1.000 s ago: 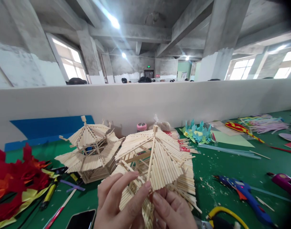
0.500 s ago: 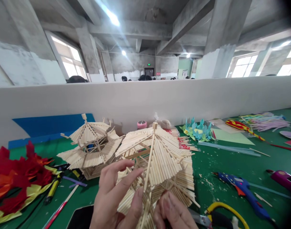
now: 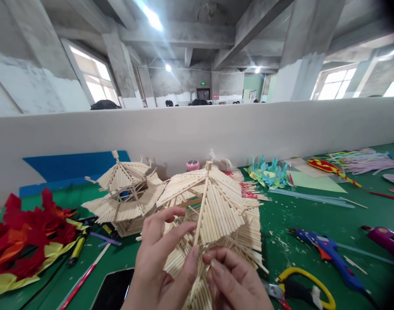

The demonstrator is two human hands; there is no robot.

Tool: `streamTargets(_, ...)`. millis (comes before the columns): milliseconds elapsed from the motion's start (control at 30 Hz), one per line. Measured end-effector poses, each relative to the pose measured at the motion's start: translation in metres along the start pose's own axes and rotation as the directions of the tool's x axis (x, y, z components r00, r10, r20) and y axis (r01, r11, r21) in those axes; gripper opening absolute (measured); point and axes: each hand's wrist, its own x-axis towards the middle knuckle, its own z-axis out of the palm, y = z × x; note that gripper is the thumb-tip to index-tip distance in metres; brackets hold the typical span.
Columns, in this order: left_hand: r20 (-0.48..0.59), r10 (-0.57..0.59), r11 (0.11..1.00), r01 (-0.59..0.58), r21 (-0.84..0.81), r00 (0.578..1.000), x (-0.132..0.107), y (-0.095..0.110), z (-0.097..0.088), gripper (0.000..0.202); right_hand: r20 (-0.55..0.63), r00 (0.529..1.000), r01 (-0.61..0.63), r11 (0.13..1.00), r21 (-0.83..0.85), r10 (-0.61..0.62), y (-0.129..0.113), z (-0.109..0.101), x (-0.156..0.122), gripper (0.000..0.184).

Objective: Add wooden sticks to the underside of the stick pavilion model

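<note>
A pavilion model built of thin wooden sticks (image 3: 218,215) stands in front of me, with a layered roof and a square peg on top. My left hand (image 3: 167,262) is at its left front side, thumb and fingers apart, the thumb tip close to the roof's front corner ridge; whether it touches cannot be made out. My right hand (image 3: 232,277) is just below that corner, thumb and forefinger pinched together. Whatever lies in the pinch is hidden. A smaller stick pavilion (image 3: 122,189) stands behind to the left.
On the green table (image 3: 280,224) lie a blue glue gun (image 3: 326,249), yellow-handled pliers (image 3: 300,288), a purple tool (image 3: 384,237) and a dark phone (image 3: 113,288). Red and yellow crepe paper (image 3: 29,241) is at the left, a blue paper flower (image 3: 269,172) further back. A white partition (image 3: 197,133) runs behind.
My right hand has risen slightly toward the roof's front corner, its fingers still pinched. My left hand stays beside the ridge with its fingers apart. The view has shifted a little.
</note>
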Motion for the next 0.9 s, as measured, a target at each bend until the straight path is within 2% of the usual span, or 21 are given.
streamTargets(267,-0.019,0.050,0.998,-0.049,0.032,0.999,-0.003,0.003,-0.003,0.027,0.056,0.991,-0.126,0.991,0.049,0.123,-0.006,0.014,0.006,0.031)
streamTargets(400,-0.052,0.061,0.997,-0.058,0.055,0.997,-0.002,0.004,-0.002,0.029,0.065,0.987,-0.157,0.981,0.112,0.150,-0.008,0.020,0.007,0.035)
streamTargets(533,-0.082,0.094,0.993,-0.088,0.077,0.992,-0.002,0.003,-0.002,0.030,0.084,0.981,-0.181,0.979,0.098,0.173,-0.007,0.021,0.005,0.041)
streamTargets(667,-0.084,0.137,0.984,-0.126,0.122,0.987,-0.003,0.001,-0.002,0.030,0.050,0.982,-0.184,0.977,0.105,0.180,-0.005,0.022,0.003,0.042)
streamTargets(900,-0.078,0.128,0.988,-0.120,0.099,0.989,-0.003,-0.002,0.000,0.030,0.044,0.968,-0.249,0.950,0.190,0.245,-0.005,0.024,0.004,0.044)
